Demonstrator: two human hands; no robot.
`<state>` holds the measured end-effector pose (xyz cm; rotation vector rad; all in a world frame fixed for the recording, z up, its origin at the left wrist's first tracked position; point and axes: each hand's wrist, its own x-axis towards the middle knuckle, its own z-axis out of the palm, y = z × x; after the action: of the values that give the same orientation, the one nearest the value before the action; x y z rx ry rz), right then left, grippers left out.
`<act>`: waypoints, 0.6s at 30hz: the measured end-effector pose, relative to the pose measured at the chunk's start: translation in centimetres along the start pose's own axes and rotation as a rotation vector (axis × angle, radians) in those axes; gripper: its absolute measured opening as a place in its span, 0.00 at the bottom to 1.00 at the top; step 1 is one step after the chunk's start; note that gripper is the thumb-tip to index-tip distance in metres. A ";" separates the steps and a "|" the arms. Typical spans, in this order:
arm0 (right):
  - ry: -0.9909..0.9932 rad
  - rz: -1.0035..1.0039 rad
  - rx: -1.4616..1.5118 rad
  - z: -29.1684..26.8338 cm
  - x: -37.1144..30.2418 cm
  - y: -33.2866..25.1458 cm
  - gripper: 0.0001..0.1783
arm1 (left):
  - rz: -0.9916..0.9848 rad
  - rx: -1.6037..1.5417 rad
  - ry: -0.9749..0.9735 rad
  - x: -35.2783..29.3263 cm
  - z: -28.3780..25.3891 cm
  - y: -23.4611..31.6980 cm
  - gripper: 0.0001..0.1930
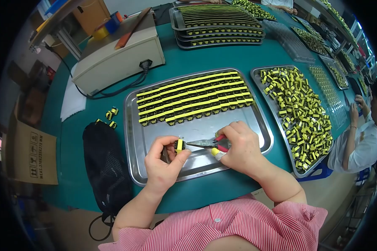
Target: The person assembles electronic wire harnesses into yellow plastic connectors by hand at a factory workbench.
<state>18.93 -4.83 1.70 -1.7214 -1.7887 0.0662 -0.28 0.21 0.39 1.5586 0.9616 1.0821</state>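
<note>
Over the front of a metal tray (132,159), my left hand (163,163) pinches a small transformer (179,145) wrapped in yellow tape. My right hand (241,144) is wrapped round a pair of long-nose pliers (203,143) with red handles. The tips of the pliers point left and reach the transformer's right side; whether they touch it I cannot tell. A yellow-and-white wrap covers one finger of the right hand. Behind both hands, several neat rows of transformers (192,96) fill the back of the tray.
A second tray (295,167) at right holds a loose heap of transformers (301,121). Stacked trays (218,25) stand at the back. A beige machine (117,54) with a black cable sits back left. Near it lie loose transformers (112,113) and a black bag (107,167). A co-worker (356,138) sits at far right.
</note>
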 end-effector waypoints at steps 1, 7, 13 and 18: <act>-0.001 -0.001 -0.001 0.0 0.0 0.0 0.16 | 0.016 0.009 0.002 0.0 0.0 0.0 0.16; -0.014 -0.001 -0.001 0.1 0.0 -0.1 0.17 | 0.037 0.040 0.003 0.0 0.0 0.0 0.15; -0.016 -0.011 0.007 0.0 0.1 -0.3 0.17 | 0.058 0.071 0.001 0.1 -0.1 0.2 0.15; -0.021 -0.018 0.015 0.0 0.1 -0.2 0.17 | 0.070 0.097 -0.001 0.1 -0.1 0.3 0.16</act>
<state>18.73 -4.75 1.85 -1.6995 -1.8142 0.0893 -0.36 0.26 0.75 1.6825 0.9770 1.0968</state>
